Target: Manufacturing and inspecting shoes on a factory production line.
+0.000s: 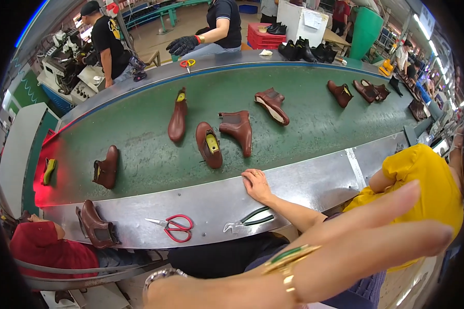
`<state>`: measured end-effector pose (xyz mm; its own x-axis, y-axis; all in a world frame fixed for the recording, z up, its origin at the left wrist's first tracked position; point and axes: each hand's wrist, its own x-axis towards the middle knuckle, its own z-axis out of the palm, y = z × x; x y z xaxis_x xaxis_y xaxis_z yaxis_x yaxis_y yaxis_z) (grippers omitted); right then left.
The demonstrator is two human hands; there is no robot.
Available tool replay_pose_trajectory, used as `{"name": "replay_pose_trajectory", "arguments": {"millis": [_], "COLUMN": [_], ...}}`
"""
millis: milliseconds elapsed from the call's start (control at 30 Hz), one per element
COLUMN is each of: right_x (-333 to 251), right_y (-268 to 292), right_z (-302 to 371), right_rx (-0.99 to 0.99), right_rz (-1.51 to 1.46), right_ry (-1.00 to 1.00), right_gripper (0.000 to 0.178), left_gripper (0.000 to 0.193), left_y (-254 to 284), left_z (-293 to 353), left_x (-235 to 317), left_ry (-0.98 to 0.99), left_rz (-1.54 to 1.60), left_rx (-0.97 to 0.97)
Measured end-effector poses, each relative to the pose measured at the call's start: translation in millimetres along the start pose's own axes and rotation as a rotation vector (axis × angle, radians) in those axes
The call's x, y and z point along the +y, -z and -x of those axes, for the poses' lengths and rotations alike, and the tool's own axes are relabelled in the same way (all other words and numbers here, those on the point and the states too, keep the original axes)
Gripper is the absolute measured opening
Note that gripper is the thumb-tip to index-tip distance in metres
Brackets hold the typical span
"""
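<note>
My left hand [314, 262] is very close to the camera, blurred, its fingers stretched toward the right. Gold rings [290, 283] circle its fingers, and a watch [162, 275] is on its wrist. I see nothing held in it. My right hand [256, 184] rests on the metal edge [304, 175] of the green belt [149, 170], fingers laid down and holding nothing. Just below it lie pliers [250, 220] with dark green handles. Red-handled scissors [176, 227] lie further left. Nearest on the belt are a brown ankle boot [237, 131] on its side and another brown boot [203, 139].
More brown boots [178, 118] lie along the belt; one boot [97, 226] stands on the near edge. Across are yellow-and-red-handled scissors [188, 64], black shoes [304, 50] and a gloved person [221, 26]. A yellow-sleeved person [428, 180] sits right, a red-sleeved person [41, 247] left.
</note>
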<state>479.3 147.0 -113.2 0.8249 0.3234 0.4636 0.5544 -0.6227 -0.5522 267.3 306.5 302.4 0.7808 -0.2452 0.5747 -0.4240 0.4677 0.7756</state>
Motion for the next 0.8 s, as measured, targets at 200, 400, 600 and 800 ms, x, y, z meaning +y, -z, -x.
{"name": "replay_pose_trajectory", "arguments": {"millis": [200, 400, 600, 800], "right_x": [-5, -11, -14, -7], "right_y": [-3, -10, -9, -8], "right_z": [-5, -8, -8, -3], "right_rx": [-0.029, -0.027, -0.029, -0.012], "right_rz": [-0.02, -0.021, -0.032, 0.007], "right_ry": [0.018, 0.016, 0.01, 0.027], "right_gripper": [0.022, 0.022, 0.021, 0.022], "left_gripper": [0.064, 0.08, 0.097, 0.082], "left_y": [31, 36, 45, 68], "left_z": [-11, -11, -20, 0], "left_x": [-6, -16, -35, -6], "left_ry": [-0.026, -0.042, -0.052, 0.066], "left_rz": [0.054, 0.078, 0.164, 0.115], "left_rx": [-0.019, -0.023, -0.154, -0.17]}}
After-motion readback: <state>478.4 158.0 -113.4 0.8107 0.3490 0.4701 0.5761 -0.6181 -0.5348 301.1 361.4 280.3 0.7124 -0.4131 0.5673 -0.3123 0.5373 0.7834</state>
